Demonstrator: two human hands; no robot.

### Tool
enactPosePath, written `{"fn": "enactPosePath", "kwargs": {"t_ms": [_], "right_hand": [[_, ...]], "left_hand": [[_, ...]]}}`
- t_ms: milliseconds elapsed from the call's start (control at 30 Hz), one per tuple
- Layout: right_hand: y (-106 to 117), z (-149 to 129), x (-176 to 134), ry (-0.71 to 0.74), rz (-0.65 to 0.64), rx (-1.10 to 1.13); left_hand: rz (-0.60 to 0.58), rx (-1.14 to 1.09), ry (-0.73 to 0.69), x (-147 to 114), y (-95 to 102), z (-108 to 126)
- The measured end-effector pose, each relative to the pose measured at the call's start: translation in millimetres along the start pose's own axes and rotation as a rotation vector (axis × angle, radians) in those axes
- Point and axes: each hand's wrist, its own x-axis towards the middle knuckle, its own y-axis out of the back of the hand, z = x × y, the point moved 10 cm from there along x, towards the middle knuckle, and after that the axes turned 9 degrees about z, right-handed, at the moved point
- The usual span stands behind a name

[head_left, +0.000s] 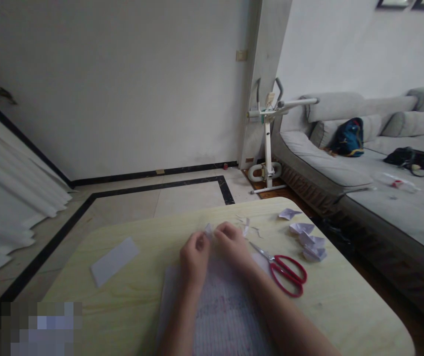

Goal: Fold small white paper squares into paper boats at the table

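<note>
Between my two hands is a small folded piece of white paper, mostly hidden by fingers. My left hand is closed on it from the left. Close by on the right, my right hand has its fingers curled together at the paper's edge; what they pinch is too small to make out. Under my forearms lies a written-on lined sheet. Red-handled scissors rest to the right, blades toward my right hand. Thin paper scraps lie just beyond that hand.
Several folded paper pieces sit along the right side of the wooden table. A white paper rectangle lies on the left. Beyond the table are a grey sofa and a white exercise machine.
</note>
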Motion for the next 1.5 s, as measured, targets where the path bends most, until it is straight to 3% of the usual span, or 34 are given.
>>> {"fn": "enactPosePath", "kwargs": {"t_ms": [500,967,1333,1500], "right_hand": [[-6,-3,-1,0.003,-0.075,-0.017],[-9,-2,-4,-0.007,-0.117,-0.066],[-12,18,-7,-0.29,-0.185,0.306],[-12,13,-7,-0.255,-0.158,0.297]], "left_hand": [[-0.073,0.028,-0.047,-3,-6.5,6],[-0.001,0.229,-0.088,-4,0.3,11],[-0.139,0.008,-0.09,-9,-9.8,22],[-0.186,-0.096,-0.043,-10,-14.3,21]]}}
